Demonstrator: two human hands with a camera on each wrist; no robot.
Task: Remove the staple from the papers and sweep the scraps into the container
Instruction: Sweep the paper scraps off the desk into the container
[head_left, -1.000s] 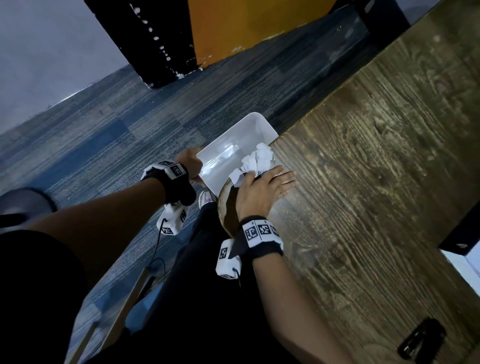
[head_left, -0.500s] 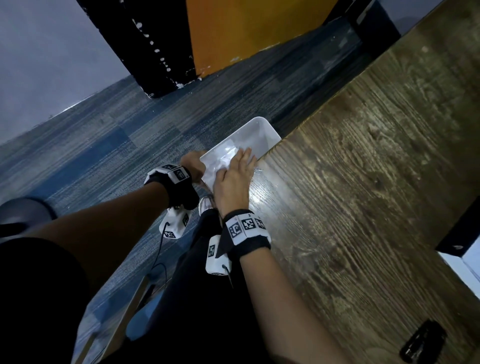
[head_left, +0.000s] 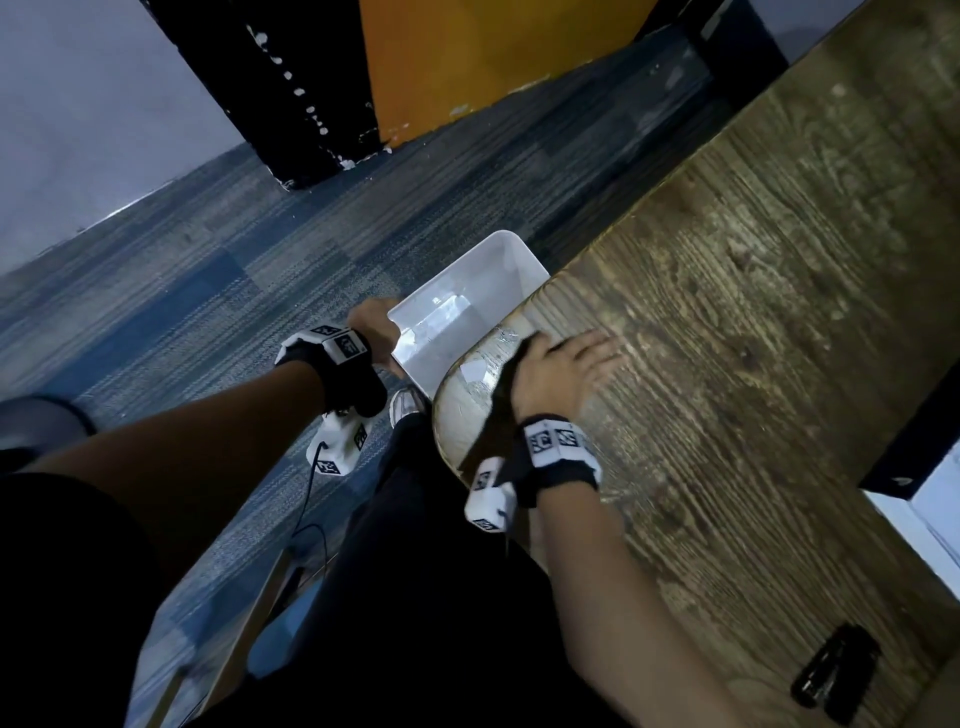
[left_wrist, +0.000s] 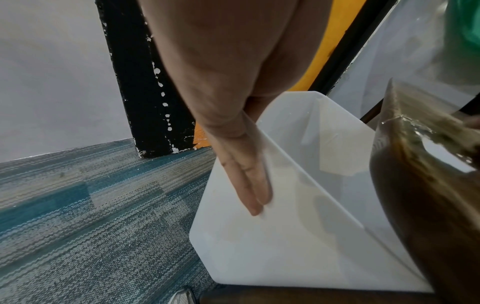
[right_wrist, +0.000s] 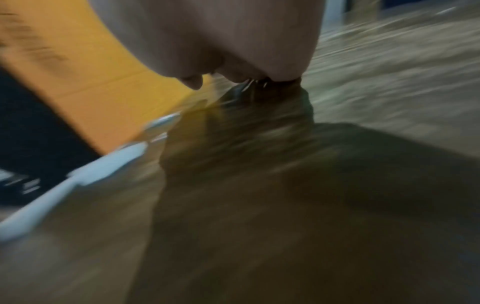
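A white plastic container (head_left: 521, 262) hangs just below the rounded corner of the wooden table (head_left: 727, 312). My left hand (head_left: 371, 327) holds it by its near wall, fingers (left_wrist: 249, 185) flat on the outside of the container (left_wrist: 259, 257); the thumb is hidden. My right hand (head_left: 561, 374) lies flat on the table with fingers spread, a little in from the corner, holding nothing. One white paper scrap (head_left: 471, 371) lies on the corner, left of that hand. The right wrist view is blurred and shows only the right hand (right_wrist: 221, 41) over the wood.
A small black tool (head_left: 836, 670) lies on the table near the bottom right. White sheets (head_left: 930, 499) under a dark object sit at the right edge. Blue carpet (head_left: 208, 312) and my legs are below the table's edge.
My right hand pushed the pile of scraps off the corner into the container, then drew back to the right onto the table. The left hand kept the container in place.
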